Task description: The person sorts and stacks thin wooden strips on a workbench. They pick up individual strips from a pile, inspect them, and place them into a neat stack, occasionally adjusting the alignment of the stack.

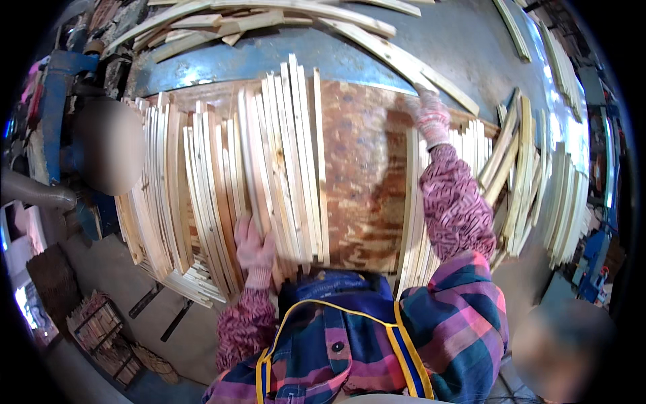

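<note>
My left hand (254, 247), in a pink knit glove, is closed around the near end of a pale wooden strip (250, 141), which is smeared by motion. This strip stands along the left side of a row of upright-looking strips (286, 155) on the brown plywood board (360, 168). My right hand (431, 121), gloved in pink and white, reaches to the board's far edge. Its blurred fingers meet the near end of a long wooden strip (387, 55), and whether they grip it cannot be made out. Beneath the right forearm lie more strips (414, 229).
More bundles of strips (158, 188) fill the board's left part. Long curved strips (269, 10) lie across the blue metal surface (202, 67) at the far side. Crossed strips (515, 161) lie at the right. One blurred person's head shows at left, another at lower right.
</note>
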{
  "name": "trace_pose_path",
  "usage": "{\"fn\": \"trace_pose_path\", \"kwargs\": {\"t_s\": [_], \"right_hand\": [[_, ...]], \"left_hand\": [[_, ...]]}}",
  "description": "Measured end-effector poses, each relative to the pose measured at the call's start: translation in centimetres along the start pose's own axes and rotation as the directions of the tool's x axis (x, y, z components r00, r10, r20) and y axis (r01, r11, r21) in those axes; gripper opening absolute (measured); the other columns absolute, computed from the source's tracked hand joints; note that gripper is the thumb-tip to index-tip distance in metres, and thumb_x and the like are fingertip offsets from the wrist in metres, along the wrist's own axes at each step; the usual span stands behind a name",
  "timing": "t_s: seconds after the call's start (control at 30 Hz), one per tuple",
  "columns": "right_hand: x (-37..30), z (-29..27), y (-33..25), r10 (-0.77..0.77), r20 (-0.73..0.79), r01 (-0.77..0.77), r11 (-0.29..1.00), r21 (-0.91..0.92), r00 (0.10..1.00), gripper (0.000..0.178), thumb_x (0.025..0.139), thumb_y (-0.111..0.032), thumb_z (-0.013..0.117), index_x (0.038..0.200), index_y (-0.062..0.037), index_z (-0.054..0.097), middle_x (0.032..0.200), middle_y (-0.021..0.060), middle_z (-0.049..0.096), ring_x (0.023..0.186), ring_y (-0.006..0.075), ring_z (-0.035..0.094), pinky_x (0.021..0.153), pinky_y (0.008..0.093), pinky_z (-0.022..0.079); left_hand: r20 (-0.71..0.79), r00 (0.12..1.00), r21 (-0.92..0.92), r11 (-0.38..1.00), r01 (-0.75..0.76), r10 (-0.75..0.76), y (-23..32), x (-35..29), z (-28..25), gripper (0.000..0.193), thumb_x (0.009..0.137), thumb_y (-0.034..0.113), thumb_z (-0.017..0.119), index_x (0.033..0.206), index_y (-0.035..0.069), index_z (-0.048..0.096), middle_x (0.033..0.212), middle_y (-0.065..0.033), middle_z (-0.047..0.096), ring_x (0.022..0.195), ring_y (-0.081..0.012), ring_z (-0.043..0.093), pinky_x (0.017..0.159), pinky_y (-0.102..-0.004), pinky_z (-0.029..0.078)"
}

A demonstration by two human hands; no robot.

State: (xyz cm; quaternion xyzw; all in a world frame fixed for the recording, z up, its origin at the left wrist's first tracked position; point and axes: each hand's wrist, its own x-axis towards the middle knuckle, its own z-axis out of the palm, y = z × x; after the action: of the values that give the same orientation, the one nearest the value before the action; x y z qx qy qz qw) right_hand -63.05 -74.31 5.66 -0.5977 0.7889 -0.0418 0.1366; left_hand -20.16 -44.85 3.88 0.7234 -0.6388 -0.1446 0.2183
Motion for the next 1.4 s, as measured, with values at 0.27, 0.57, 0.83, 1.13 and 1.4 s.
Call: {"fn": "trace_pose_path", "kwargs": {"t_s": [0.27, 0.57, 0.83, 1.13, 1.4], "right_hand": [[11.2, -0.8, -1.4, -0.154, 0.212, 0.201, 0.955, -0.218, 0.965, 0.051, 0.089, -0.031, 0.067, 0.134, -0.0123, 0.054, 0.129, 0.0151, 0.062, 0.119, 0.0308, 0.062, 0.095, 0.0432, 0.053], [-7.3, -0.3, 1.9, -0.371, 0.555, -0.41, 0.402, 0.819, 0.745, 0.037, 0.092, -0.029, 0.071, 0.114, 0.0007, 0.067, 0.087, 0.0074, 0.071, 0.083, 0.0191, 0.068, 0.075, 0.0308, 0.056], [-25.2, 10.6, -3.4, -0.419, 0.569, 0.341, 0.908, 0.244, 0.707, 0.081, 0.095, -0.051, 0.054, 0.158, -0.0122, 0.02, 0.129, 0.0222, 0.061, 0.105, 0.036, 0.066, 0.087, 0.0471, 0.055], [-15.6, 10.3, -8.6, -0.338, 0.462, 0.163, 0.911, 0.378, 0.82, 0.087, 0.092, -0.06, 0.053, 0.155, -0.0053, 0.028, 0.131, 0.0293, 0.059, 0.123, 0.0429, 0.056, 0.106, 0.045, 0.044], [-12.6, 11.7, -10.1, -0.237, 0.424, 0.118, 0.951, 0.287, 0.874, 0.098, 0.091, -0.071, 0.047, 0.157, -0.0054, 0.016, 0.123, 0.031, 0.063, 0.115, 0.0428, 0.063, 0.096, 0.0485, 0.05]], "left_hand": [[0.083, 0.955, 0.535, 0.821, 0.198, -0.284, -5.3, -3.5, 2.2, 0.083, 0.081, 0.022, 0.067, 0.155, 0.018, 0.031, 0.159, -0.0101, 0.032, 0.136, -0.0403, 0.038, 0.114, -0.0464, 0.034], [0.082, 0.984, 0.211, 0.967, 0.14, -0.16, 0.2, 2.1, 1.9, 0.073, 0.083, 0.016, 0.069, 0.15, 0.012, 0.04, 0.152, -0.0185, 0.04, 0.136, -0.0378, 0.042, 0.109, -0.0459, 0.041], [0.107, 0.989, 0.12, 0.989, 0.088, -0.101, 1.2, 3.9, 4.9, 0.07, 0.092, 0.039, 0.061, 0.151, 0.011, 0.037, 0.153, -0.0211, 0.038, 0.143, -0.0359, 0.035, 0.117, -0.0455, 0.03], [0.062, 0.998, 0.447, 0.894, -0.034, 0.007, -0.2, 0.6, 1.0, 0.068, 0.093, 0.048, 0.055, 0.148, 0.014, 0.037, 0.147, -0.0159, 0.044, 0.137, -0.0378, 0.041, 0.114, -0.0475, 0.033], [0.323, 0.702, 0.113, 0.762, 0.637, -0.635, 4.7, 15.8, 5.9, 0.087, 0.089, 0.062, 0.061, 0.148, 0.004, 0.035, 0.149, -0.0276, 0.041, 0.132, -0.0376, 0.049, 0.103, -0.048, 0.046]]}}
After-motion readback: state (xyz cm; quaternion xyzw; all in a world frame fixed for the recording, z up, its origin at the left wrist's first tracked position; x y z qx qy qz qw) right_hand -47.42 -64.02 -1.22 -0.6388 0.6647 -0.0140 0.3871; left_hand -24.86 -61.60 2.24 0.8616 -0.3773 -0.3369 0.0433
